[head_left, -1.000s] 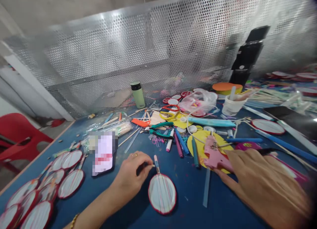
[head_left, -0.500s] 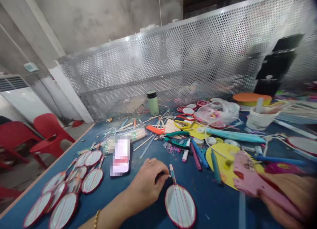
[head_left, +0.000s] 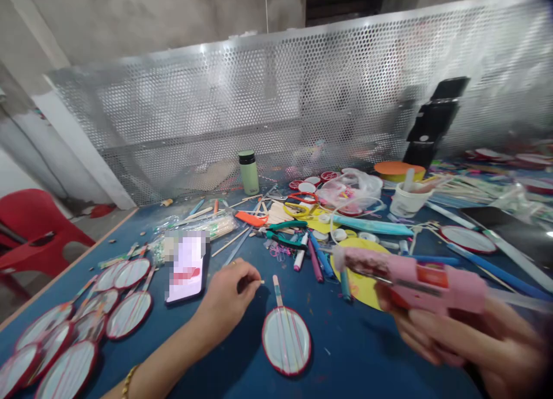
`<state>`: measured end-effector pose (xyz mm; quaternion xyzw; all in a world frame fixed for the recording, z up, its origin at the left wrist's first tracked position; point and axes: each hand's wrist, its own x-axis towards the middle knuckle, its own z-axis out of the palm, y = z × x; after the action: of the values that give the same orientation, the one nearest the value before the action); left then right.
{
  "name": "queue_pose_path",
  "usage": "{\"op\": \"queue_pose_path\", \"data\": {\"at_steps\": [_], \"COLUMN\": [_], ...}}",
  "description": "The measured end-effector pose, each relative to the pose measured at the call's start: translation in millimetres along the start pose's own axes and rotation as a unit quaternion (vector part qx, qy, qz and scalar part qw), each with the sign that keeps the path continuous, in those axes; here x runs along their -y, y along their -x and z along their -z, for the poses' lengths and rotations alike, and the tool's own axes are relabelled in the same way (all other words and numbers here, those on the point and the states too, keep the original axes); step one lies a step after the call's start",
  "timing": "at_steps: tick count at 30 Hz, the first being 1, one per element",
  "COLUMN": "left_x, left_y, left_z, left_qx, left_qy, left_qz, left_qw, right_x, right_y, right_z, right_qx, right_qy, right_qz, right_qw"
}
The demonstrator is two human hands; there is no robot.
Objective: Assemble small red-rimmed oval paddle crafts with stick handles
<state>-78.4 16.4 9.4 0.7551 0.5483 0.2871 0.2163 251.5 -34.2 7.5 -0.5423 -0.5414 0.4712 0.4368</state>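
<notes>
The left hand (head_left: 233,292) pinched a tiny piece (head_left: 261,282) left of a paddle (head_left: 286,341); the right hand (head_left: 479,341) gripped a glue gun (head_left: 410,277).

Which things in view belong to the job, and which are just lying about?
In the job:
glue gun, in the right hand
tiny piece, in the left hand
disc between the hands
probably the similar discs at left

Apparently just lying about:
phone
flask
mask
cup
</notes>
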Motion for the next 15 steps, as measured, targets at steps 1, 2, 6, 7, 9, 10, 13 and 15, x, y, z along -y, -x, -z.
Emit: {"op": "queue_pose_path", "data": {"at_steps": [1, 2, 6, 7, 9, 10, 13, 15], "left_x": [-1, -2, -6, -6, -6, -6, -6, -6], "left_y": [0, -1, -2, -2, -2, -2, -1, 0], "left_z": [0, 0, -1, -2, -3, -3, -4, -5], "left_qx": [-0.003, -0.007, -0.007, -0.003, 0.004, 0.006, 0.009, 0.016], "left_qy": [0.023, 0.048, 0.161, 0.190, 0.242, 0.267, 0.330, 0.372], "left_qz": [0.017, 0.036, 0.118, 0.140, 0.179, 0.193, 0.211, 0.212], "left_qw": [1.000, 0.998, 0.980, 0.972, 0.953, 0.944, 0.920, 0.903], "right_x": [13, 25, 56, 58, 57, 55, 49, 46], "right_y": [-2, -4, -22, -26, -34, -37, -39, -38], "right_z": [-8, -15, -43, -49, -58, -60, -63, -62], "right_qx": [0.014, 0.033, 0.127, 0.148, 0.172, 0.177, 0.184, 0.183], "right_qy": [0.000, -0.004, -0.033, -0.036, -0.025, -0.013, 0.011, 0.009], "right_qz": [-0.001, 0.000, 0.007, -0.002, -0.023, -0.028, -0.031, -0.040], "right_qw": [1.000, 0.999, 0.991, 0.988, 0.985, 0.984, 0.982, 0.982]}}
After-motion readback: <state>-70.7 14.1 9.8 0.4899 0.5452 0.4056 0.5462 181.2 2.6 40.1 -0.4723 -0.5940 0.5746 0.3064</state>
